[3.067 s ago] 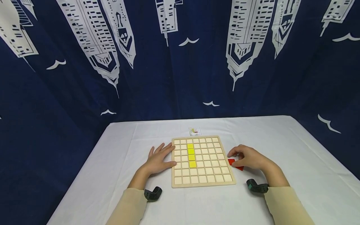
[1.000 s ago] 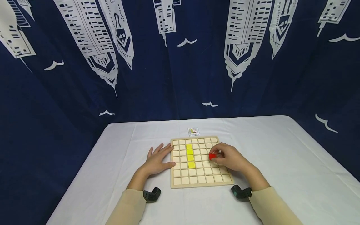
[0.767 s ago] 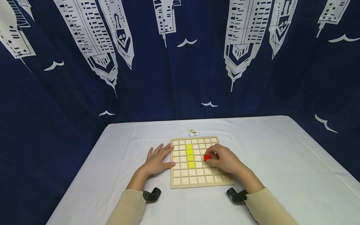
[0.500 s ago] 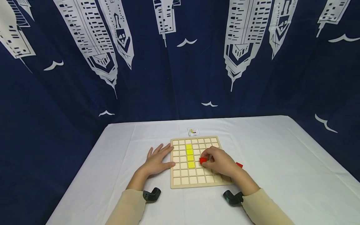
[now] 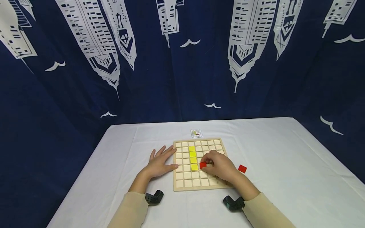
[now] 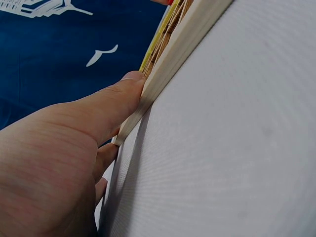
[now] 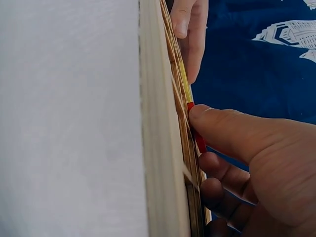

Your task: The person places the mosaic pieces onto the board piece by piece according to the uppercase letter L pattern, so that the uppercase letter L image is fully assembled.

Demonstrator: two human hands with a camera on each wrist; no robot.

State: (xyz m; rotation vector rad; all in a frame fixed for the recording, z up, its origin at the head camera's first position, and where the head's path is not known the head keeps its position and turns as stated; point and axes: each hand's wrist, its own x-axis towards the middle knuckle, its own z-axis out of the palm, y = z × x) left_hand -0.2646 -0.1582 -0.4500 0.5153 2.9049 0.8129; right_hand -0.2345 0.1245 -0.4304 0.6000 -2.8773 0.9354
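Observation:
A wooden grid board [image 5: 206,187] lies on the white table, with a column of yellow square tiles [image 5: 193,154] in its cells. My right hand [image 5: 218,164] pinches a red square tile [image 5: 202,165] between thumb and fingers, low over the cell just right of the lowest yellow tile. In the right wrist view the red tile [image 7: 199,140] sits right at the board's surface. My left hand [image 5: 159,162] lies spread at the board's left edge, its thumb and fingertips resting on the frame; the left wrist view shows the thumb [image 6: 116,101] on the rim.
A second red tile [image 5: 242,168] lies on the white tablecloth [image 5: 273,152] to the right of the board. Behind the board is a small printed grid card [image 5: 196,133]. A dark blue curtain [image 5: 159,95] with white buildings hangs beyond the table.
My right hand has picked up a red tile from beside the board and carried it left to the cell by the lowest yellow tile. My left hand has stayed in place.

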